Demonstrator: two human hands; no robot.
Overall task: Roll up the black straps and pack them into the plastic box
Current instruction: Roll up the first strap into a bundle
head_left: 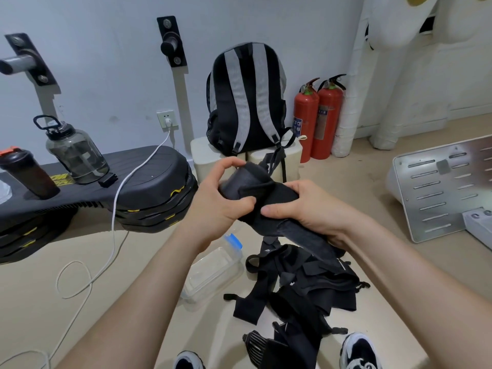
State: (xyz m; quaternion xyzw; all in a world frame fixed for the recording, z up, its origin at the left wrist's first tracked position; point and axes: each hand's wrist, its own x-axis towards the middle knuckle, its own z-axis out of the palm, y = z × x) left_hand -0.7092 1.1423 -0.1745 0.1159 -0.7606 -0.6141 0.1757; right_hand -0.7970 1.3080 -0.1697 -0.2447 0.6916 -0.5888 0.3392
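1. Above the beige tabletop (149,310), both hands hold one wide black fabric strap (266,194), which is partly wound.
2. The left hand (215,201) has its fingers and thumb curled round the rolled end. The right hand (308,209) pinches the flat part, with the thumb on top and the fingers beneath.
3. The strap's long axis runs from the roll at upper left down to the lower right. Its unrolled tail hangs past the right palm towards the tabletop.
4. A clear plastic box (213,272) with a blue latch at its far end lies open-topped on the tabletop. It sits below the hands and just under the left forearm, with its long side running away from the person. It looks empty, though its clear walls make that hard to confirm.
5. To the right of the box, close by or perhaps touching it, lies a heap of loose black straps (303,286), not yet rolled.
6. Judging from this, rolling is under way and packing has barely begun. The left hand holds the roll and is nearer the box, so a drop down and slightly left would suit. The tail needs winding in first, or the roll may spring loose.
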